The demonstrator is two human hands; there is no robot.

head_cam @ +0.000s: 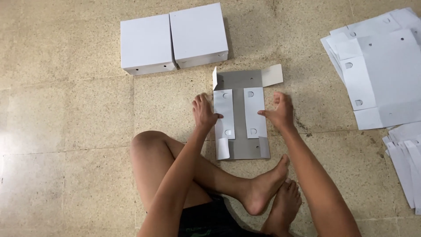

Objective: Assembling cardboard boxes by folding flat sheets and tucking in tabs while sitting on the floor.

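Note:
A flat cardboard box blank (240, 131) lies on the tiled floor in front of me, grey inside, with its two long white side flaps folded inward. My left hand (203, 111) presses the left flap (224, 115) down with its fingertips. My right hand (279, 110) presses the edge of the right flap (254, 113). Small end tabs stick up at the far corners, one white tab (272, 75) at the far right. Neither hand grips anything; the fingers are spread on the card.
Two finished white boxes (174, 38) stand side by side at the far left. A pile of flat white blanks (381, 66) lies at the right, with more sheets (405, 162) below it. My crossed legs and feet (263, 188) are just near the blank.

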